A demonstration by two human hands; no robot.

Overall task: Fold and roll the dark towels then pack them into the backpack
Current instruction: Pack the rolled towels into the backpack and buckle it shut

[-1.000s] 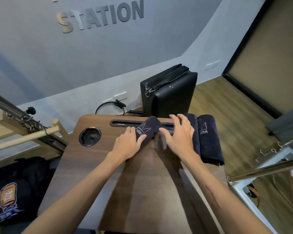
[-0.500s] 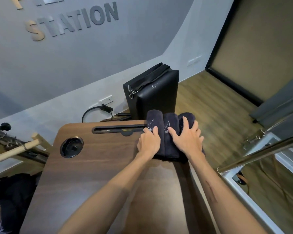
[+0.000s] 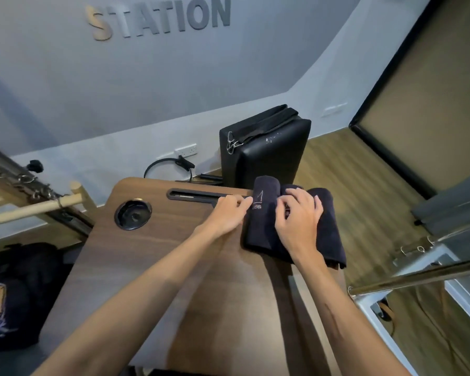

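1. Covering the middle roll, the right hand (image 3: 299,221) lies curled over the dark towels (image 3: 263,221), hiding their count.
2. Beside the towels, the left hand (image 3: 225,215) pinches the soft, logo-stitched nearest roll.
3. Towels sit at the wooden table's (image 3: 160,267) far right corner.
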